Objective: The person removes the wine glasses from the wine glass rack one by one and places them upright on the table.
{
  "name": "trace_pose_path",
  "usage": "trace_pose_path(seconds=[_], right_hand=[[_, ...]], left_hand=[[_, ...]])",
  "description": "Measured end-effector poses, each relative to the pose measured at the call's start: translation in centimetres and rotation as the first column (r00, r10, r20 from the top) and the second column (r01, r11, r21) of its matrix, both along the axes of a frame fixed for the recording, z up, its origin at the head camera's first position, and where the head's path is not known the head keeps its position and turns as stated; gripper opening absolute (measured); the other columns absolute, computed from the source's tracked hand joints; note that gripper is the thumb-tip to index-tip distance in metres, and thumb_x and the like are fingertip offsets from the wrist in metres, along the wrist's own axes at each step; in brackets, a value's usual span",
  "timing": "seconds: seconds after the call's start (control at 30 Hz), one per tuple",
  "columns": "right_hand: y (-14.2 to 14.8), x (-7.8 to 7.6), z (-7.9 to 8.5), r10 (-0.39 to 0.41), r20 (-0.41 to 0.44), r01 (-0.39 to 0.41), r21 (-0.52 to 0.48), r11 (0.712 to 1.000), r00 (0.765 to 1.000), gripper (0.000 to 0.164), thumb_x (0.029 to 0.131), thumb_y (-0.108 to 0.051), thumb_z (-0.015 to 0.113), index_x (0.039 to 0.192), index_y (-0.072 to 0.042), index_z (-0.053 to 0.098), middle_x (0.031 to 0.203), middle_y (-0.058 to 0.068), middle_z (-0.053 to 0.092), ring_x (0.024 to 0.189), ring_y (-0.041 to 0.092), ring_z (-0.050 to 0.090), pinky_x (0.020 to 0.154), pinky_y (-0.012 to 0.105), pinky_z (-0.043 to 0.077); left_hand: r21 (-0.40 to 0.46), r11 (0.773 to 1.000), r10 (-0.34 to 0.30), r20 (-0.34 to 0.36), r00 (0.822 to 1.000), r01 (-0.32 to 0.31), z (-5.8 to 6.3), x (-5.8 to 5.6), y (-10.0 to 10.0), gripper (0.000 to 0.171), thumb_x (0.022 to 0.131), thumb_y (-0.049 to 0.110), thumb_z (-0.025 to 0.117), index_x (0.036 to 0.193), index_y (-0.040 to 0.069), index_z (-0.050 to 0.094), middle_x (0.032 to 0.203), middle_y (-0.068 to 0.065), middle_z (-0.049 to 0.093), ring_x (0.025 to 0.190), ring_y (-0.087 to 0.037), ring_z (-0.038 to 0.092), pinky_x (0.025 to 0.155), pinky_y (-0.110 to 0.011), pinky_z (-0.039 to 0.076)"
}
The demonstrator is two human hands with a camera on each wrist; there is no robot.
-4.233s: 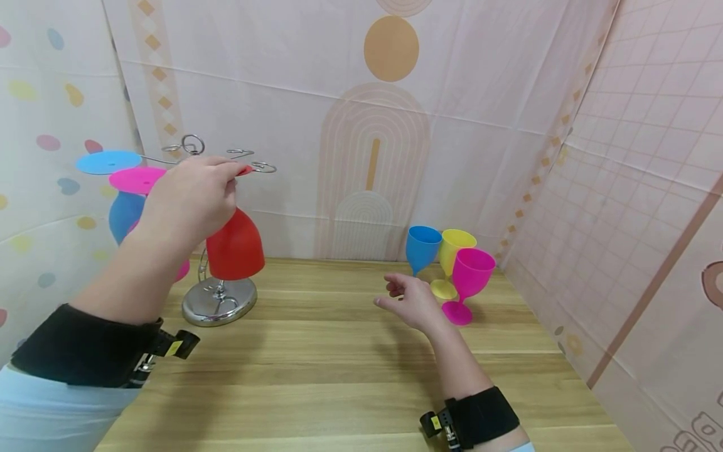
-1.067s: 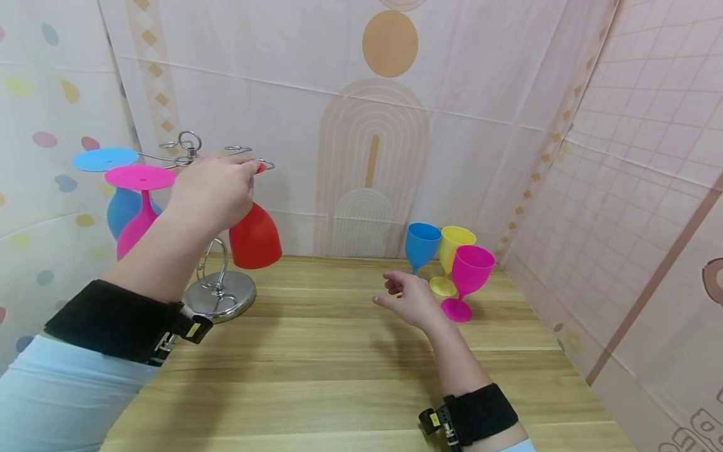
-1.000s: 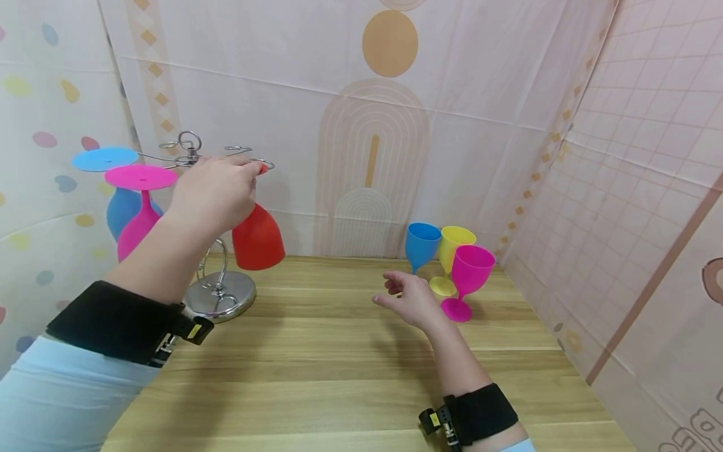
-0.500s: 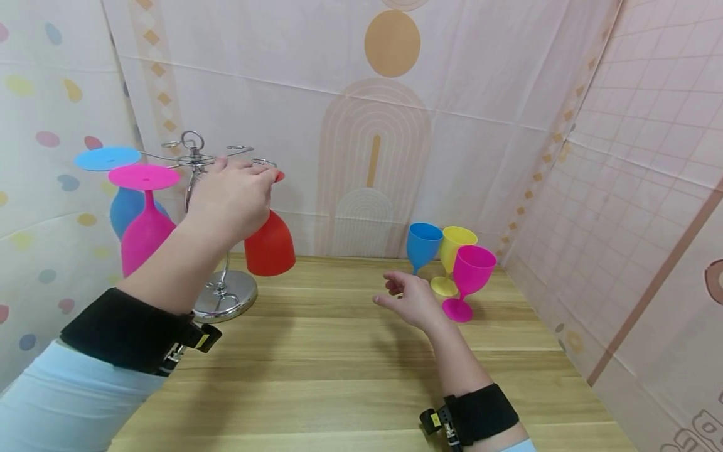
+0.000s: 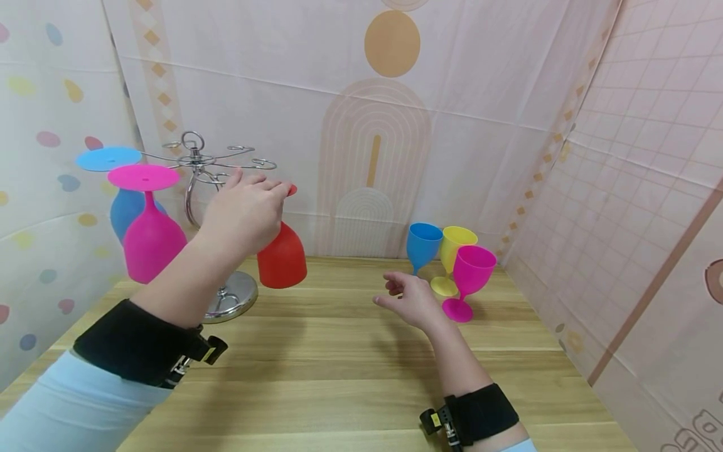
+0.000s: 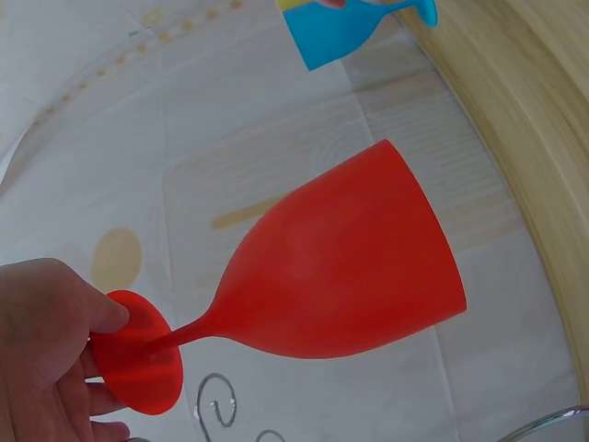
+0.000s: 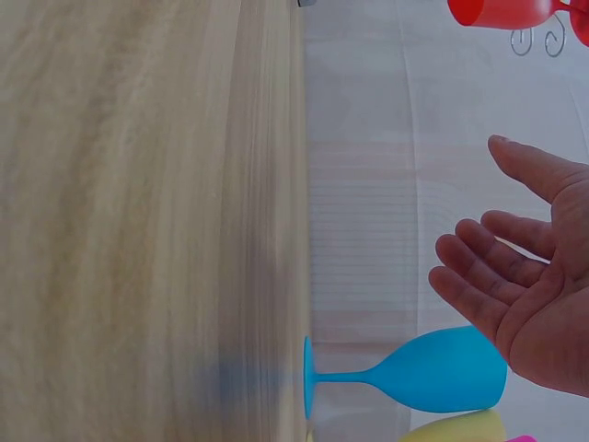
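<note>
My left hand (image 5: 245, 213) pinches the foot of a red plastic goblet (image 5: 282, 257), which hangs bowl-down in the air to the right of a chrome goblet rack (image 5: 195, 161). In the left wrist view the thumb lies on top of the red foot and fingers are beneath it. From the rack's left side hang a pink goblet (image 5: 154, 248) and a blue goblet (image 5: 125, 210), both upside down. Over the table at the right, my right hand (image 5: 411, 302) holds nothing; its fingers are loosely bent in the right wrist view (image 7: 534, 276), near a blue goblet (image 7: 442, 370).
Three goblets stand upright behind and beside the right hand: the blue one, a yellow goblet (image 5: 457, 242) and a pink goblet (image 5: 473, 270). The rack's round base (image 5: 234, 298) rests on the wooden table (image 5: 339, 376). Patterned cloth (image 5: 271, 75) encloses the back and sides.
My left hand has carried the red goblet rightward and, lately, downward; its foot is now apart from the rack's right-hand loop. The right hand has stayed in place.
</note>
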State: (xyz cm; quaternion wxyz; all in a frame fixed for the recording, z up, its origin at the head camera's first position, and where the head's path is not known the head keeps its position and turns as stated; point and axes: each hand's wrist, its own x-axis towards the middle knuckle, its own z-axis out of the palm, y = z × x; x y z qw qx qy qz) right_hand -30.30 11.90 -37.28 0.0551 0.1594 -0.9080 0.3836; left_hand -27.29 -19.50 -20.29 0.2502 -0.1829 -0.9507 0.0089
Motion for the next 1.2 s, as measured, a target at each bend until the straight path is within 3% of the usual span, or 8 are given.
trace_pose_path(seconds=[0.2,0.57,0.83,1.2], right_hand=[[0.1,0.0,0.0,-0.001,0.0,0.001,0.002,1.0,1.0,0.059,0.089,-0.036,0.08,0.139,-0.01,0.062,0.115,0.002,0.068,0.108,0.02,0.065,0.091,0.039,0.056],[0.0,0.0,-0.1,-0.011,0.015,0.011,0.002,1.0,1.0,0.06,0.088,-0.037,0.08,0.139,-0.01,0.062,0.116,0.002,0.068,0.109,0.02,0.064,0.092,0.039,0.056],[0.0,-0.1,0.0,0.005,0.0,-0.005,0.008,1.0,1.0,0.06,0.089,-0.037,0.08,0.138,-0.009,0.062,0.117,0.004,0.068,0.109,0.021,0.064,0.091,0.04,0.056],[0.0,0.0,0.0,0.005,0.0,-0.005,-0.001,1.0,1.0,0.06,0.089,-0.037,0.08,0.139,-0.009,0.062,0.12,0.005,0.068,0.11,0.021,0.064,0.092,0.04,0.056]], left_hand=[[0.005,0.999,-0.038,-0.032,0.999,0.038,-1.1,0.1,0.4,0.043,0.101,0.007,0.046,0.141,0.004,0.059,0.134,-0.017,0.064,0.131,-0.042,0.05,0.119,-0.061,0.021],[0.003,0.998,-0.06,-0.014,0.998,0.06,-3.2,-0.1,0.6,0.039,0.101,0.008,0.048,0.138,0.002,0.06,0.134,-0.016,0.065,0.13,-0.042,0.053,0.116,-0.061,0.029],[0.047,0.998,-0.041,0.013,0.999,0.041,-4.7,-0.5,0.4,0.039,0.102,0.01,0.049,0.139,0.002,0.06,0.131,-0.02,0.066,0.127,-0.042,0.055,0.115,-0.061,0.031],[0.144,0.988,-0.061,0.04,0.997,0.054,-6.5,-0.5,0.4,0.037,0.103,0.009,0.044,0.136,0.003,0.061,0.129,-0.017,0.068,0.118,-0.041,0.062,0.114,-0.061,0.033]])
